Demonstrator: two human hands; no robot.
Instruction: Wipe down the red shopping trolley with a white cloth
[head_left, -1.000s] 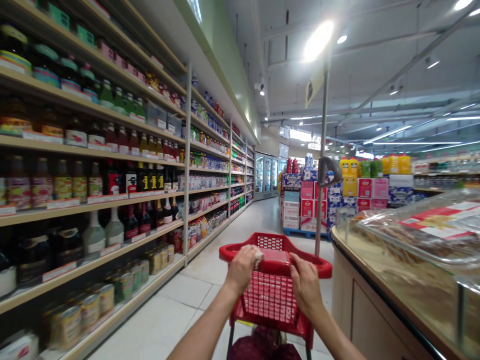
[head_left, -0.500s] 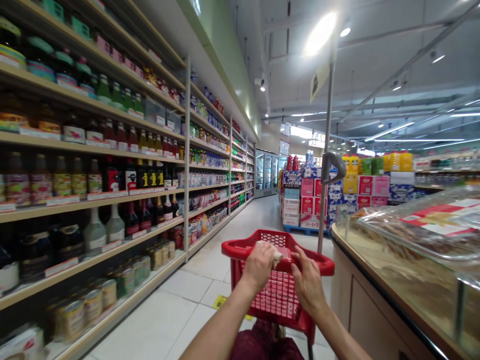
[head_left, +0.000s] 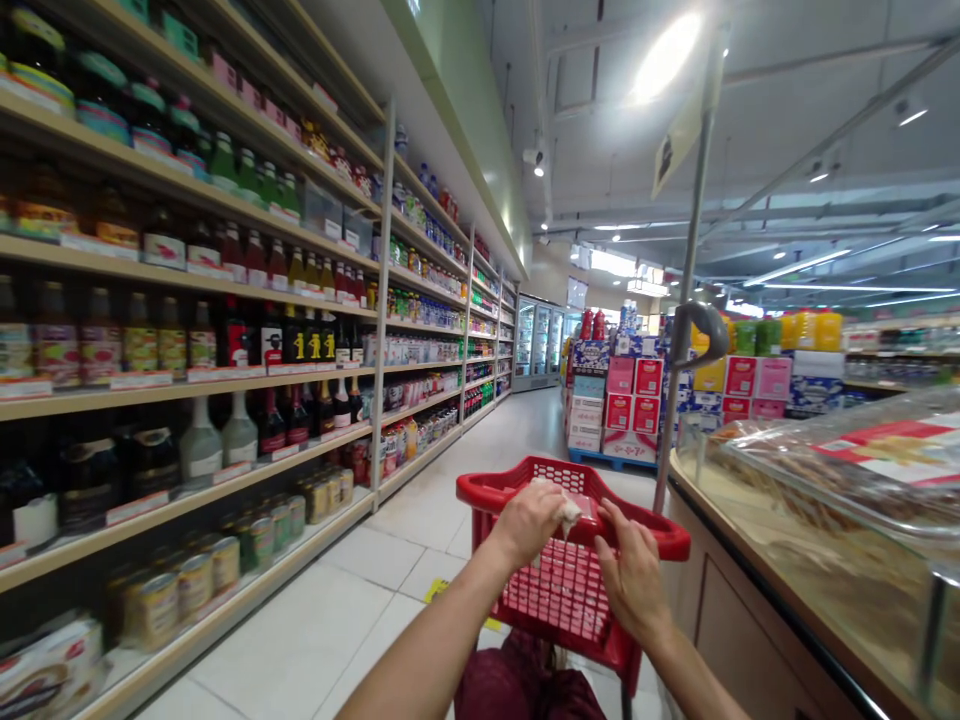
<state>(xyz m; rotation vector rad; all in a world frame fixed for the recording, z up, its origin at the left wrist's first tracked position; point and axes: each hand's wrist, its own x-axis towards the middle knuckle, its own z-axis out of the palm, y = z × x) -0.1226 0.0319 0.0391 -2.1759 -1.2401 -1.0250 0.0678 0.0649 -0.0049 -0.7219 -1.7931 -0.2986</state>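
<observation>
Red cart (head_left: 551,590) between shelves (head_left: 150,394) and counter (head_left: 739,600)

Bottles (head_left: 255,260) line the shelves at left. The left hand (head_left: 529,525) curls over the cart's handle (head_left: 487,488), clasping crumpled white tissue (head_left: 569,514); the right hand (head_left: 636,575) touches that handle, fingers loosely parted. The counter stands rightmost.

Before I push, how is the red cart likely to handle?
The cart probably feels light for its size, given its open lattice sides. It should stay stiff: the thick rim looks like hard plastic. Its wheels don't show, so rolling is unclear.
</observation>
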